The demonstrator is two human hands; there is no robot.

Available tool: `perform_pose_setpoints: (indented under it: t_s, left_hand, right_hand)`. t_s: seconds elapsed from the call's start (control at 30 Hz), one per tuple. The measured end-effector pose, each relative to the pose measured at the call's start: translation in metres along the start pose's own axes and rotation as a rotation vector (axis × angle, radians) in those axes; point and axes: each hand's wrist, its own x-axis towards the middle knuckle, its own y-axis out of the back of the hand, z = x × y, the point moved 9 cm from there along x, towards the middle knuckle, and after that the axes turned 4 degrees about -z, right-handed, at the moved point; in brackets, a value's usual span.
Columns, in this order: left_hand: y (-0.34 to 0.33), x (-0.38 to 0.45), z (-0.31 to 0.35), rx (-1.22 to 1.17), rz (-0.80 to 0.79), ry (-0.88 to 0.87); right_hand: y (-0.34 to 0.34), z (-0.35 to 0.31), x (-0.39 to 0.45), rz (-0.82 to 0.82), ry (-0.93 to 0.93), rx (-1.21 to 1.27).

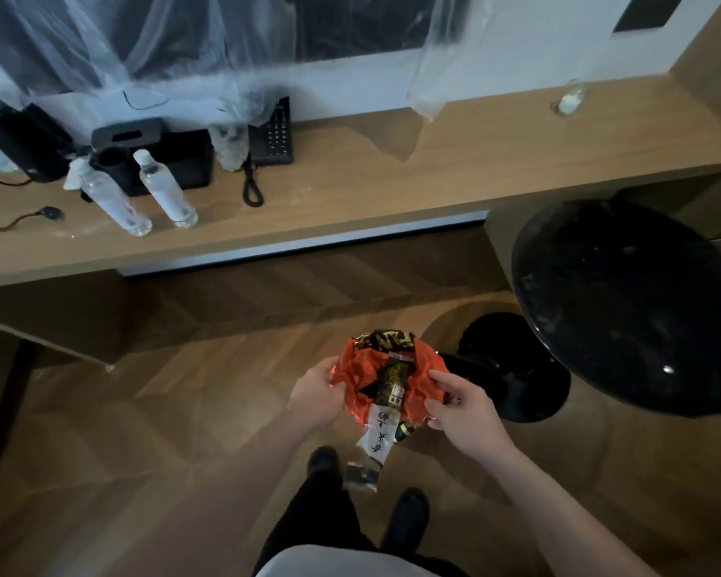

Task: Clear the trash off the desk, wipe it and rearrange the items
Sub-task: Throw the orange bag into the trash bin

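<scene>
Both hands hold an orange bag [361, 374] of trash above the floor: left hand [319, 394] grips its left edge, right hand [461, 403] pinches the right edge. Wrappers [381, 435] stick out toward the person. Black stool [625, 301] just right. Farther off, the desk [350, 189] carries two clear bottles [165, 189], a black phone [273, 133] and a black tray [184, 160].

Orange bag [361, 370] is showing black-and-gold wrappers [392, 374] w/ a white printed strip [379, 435]. Desk [392, 177] is showing light wood grain; stool [625, 301], phone [273, 133] are looking black, bottles [165, 193] clear w/ white caps.
</scene>
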Motion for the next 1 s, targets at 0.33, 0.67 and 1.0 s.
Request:
perform_pose_setpoints:
  t_s: [0.33, 0.67, 1.0]
  left_hand:
    - [-0.073, 0.088, 0.039, -0.185, -0.242, 0.133]
    - [-0.164, 0.214, 0.058, -0.123, -0.353, 0.195]
    - [-0.308, 0.337, 0.002, -0.100, -0.466, 0.293]
  right_hand:
    - [0.052, 0.046, 0.070, 0.046, -0.165, 0.054]
    - [0.090, 0.158, 0.163, 0.064, -0.381, 0.143]
    - [0.108, 0.310, 0.256, 0.038, -0.575, 0.019]
